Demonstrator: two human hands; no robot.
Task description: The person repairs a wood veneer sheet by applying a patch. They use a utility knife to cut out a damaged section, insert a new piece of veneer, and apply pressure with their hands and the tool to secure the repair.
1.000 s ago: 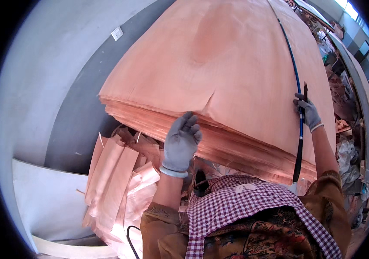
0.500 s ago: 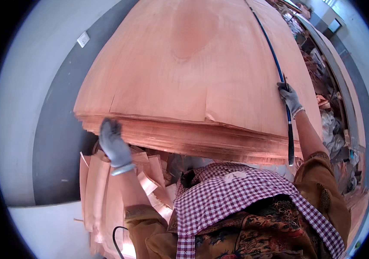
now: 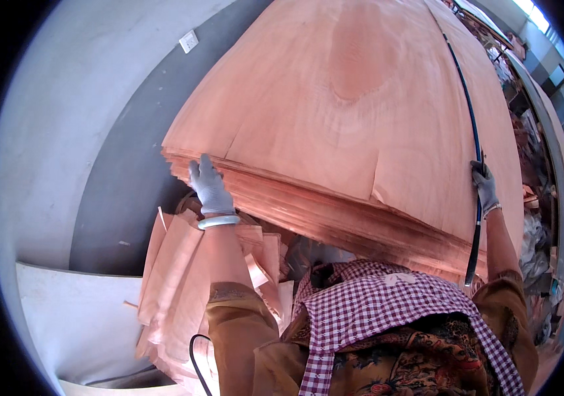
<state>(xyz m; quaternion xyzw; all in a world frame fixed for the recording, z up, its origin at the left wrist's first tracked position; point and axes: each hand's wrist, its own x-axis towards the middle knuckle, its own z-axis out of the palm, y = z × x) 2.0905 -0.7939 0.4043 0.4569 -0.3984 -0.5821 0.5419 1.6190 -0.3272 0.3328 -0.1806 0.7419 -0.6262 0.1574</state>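
The stack (image 3: 295, 206) of pinkish veneer is lying ahead of the person, its layered front edge facing the body, probably so that both hands can work along it. The left hand (image 3: 211, 190), gloved in grey, is resting at that edge near the stack's left corner; its fingers are standing slightly apart rather than gripping, perhaps feeling for or evening the top sheet (image 3: 295, 125). The right hand (image 3: 485, 187) is holding the long dark rod (image 3: 473, 254), its fingers clamped around it (a slim dark piece is also sticking up there, too small to identify). The rod is running lengthwise over the stack's right side, likely to be held in line with the sheet. What is bearing the stack is hidden.

Counting, two gloved hands are showing, with one rod, one stack and one pale bangle (image 3: 218, 222) circling the left wrist. Two slits are running in from the top sheet's front edge. The stacked layers are merging too closely to count, and the loose veneer pieces (image 3: 175, 264) below are overlapping likewise.
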